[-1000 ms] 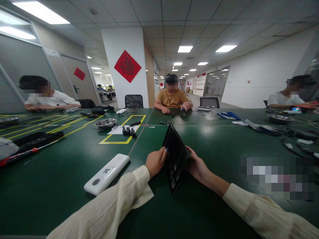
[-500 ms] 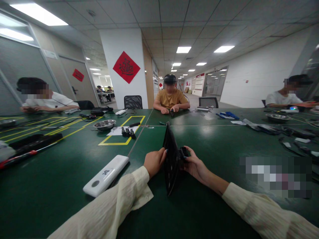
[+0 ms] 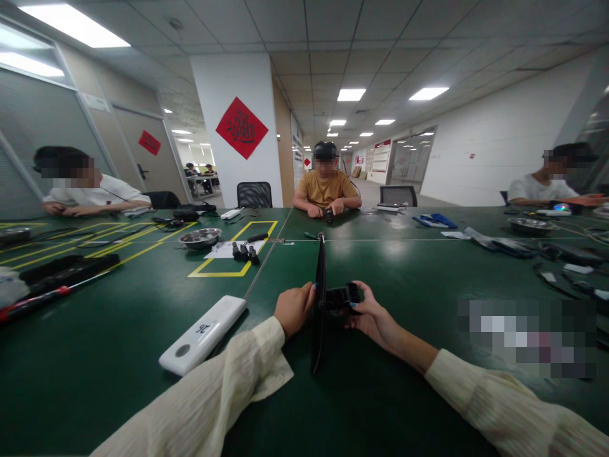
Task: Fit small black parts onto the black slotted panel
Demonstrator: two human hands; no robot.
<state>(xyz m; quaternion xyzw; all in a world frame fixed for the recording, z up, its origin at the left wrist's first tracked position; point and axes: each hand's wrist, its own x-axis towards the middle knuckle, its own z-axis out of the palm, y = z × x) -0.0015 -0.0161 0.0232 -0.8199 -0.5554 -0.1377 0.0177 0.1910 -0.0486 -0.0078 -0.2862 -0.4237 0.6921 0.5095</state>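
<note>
Black panel (image 3: 318, 317): upright between both hands, almost edge-on to the camera, so neither face is readable. Lower edge is over the green table (image 3: 419, 279); can't tell if it touches. A black block (image 3: 352, 293) sits off its right side, with dark structure bridging the two. Can't tell if that joint is fixed, hinged or just held together.

Risks, my read: if the joint is loose or hinged, uneven push from the two sides could twist the panel or fold it over. Weak left contact plus a pull on the block could tip it or scuff the lower edge. Squeezing too hard near the bridge could stress it.

Hands: left hand (image 3: 294, 310) is on the panel's left, fingers curled, thumb at the face near the middle. Fingertips hidden, can't tell if it grips or only braces. Right hand (image 3: 373, 320) is on the other side, pinching the block between thumb and fingers. Panel is nearer the left.

Around: white device (image 3: 203, 335) flat, left of the left hand. Further off, black fittings (image 3: 245, 252) on white paper (image 3: 219, 251), metal bowl (image 3: 200, 238) just beside. Co-worker (image 3: 327, 190) seated opposite.
</note>
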